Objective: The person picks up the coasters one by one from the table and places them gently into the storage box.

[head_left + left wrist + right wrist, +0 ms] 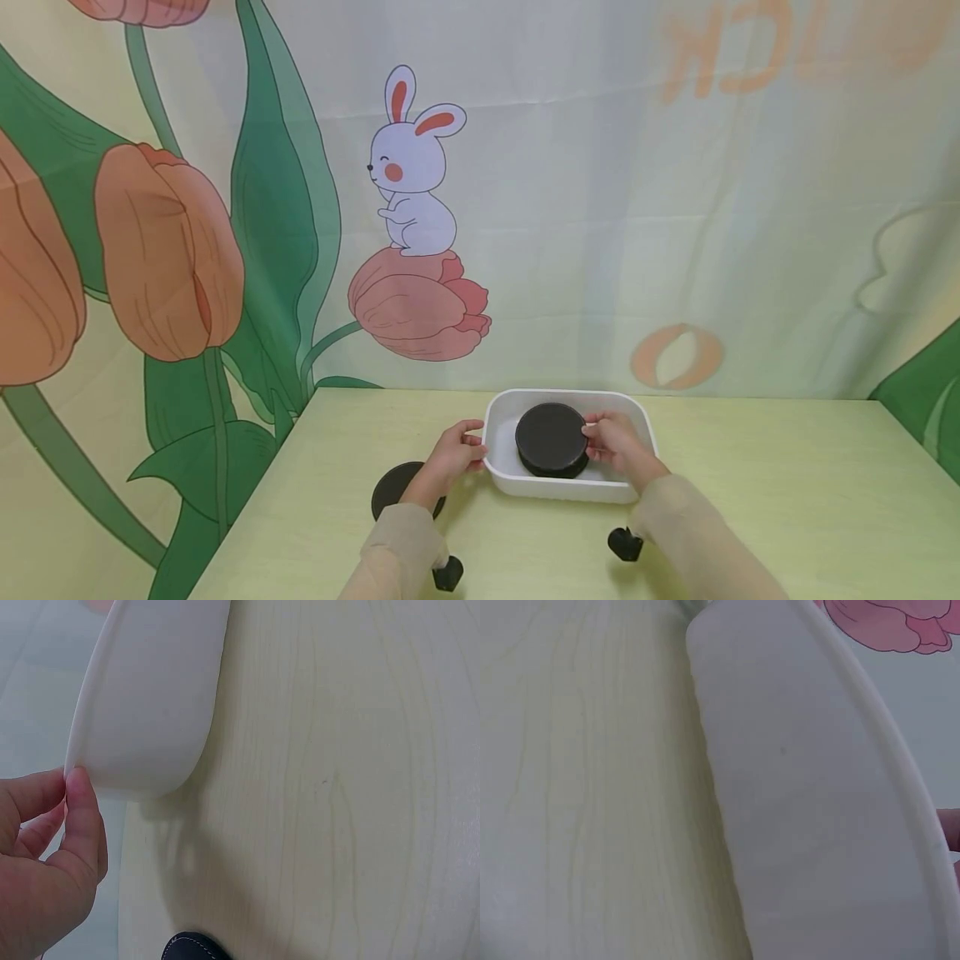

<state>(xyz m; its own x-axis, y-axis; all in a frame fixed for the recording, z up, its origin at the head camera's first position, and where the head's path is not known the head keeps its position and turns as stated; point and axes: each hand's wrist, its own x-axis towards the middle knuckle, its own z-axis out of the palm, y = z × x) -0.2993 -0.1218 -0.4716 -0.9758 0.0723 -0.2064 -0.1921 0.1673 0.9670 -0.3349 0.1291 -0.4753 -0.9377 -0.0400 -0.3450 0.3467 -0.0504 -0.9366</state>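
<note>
A white oblong tub (562, 492) stands at the table's back edge. Inside it sits a round black container (551, 437) with a flat top and a darker lower part. With fingertips and thumb, my right hand (615, 442) pinches the container's right edge. My left hand (453, 454) pinches the tub's left rim; the left wrist view shows thumb and fingers on either side of the rim (82, 712). In the right wrist view, the tub's wall (802, 772) hides nearly all of the right hand and the container.
A flat black disc (393, 485) lies on the pale wooden table (787, 500), partly behind my left forearm. Behind the table hangs a printed cloth (562, 208) with tulips and a rabbit. Black wrist straps (447, 573) show below both sleeves.
</note>
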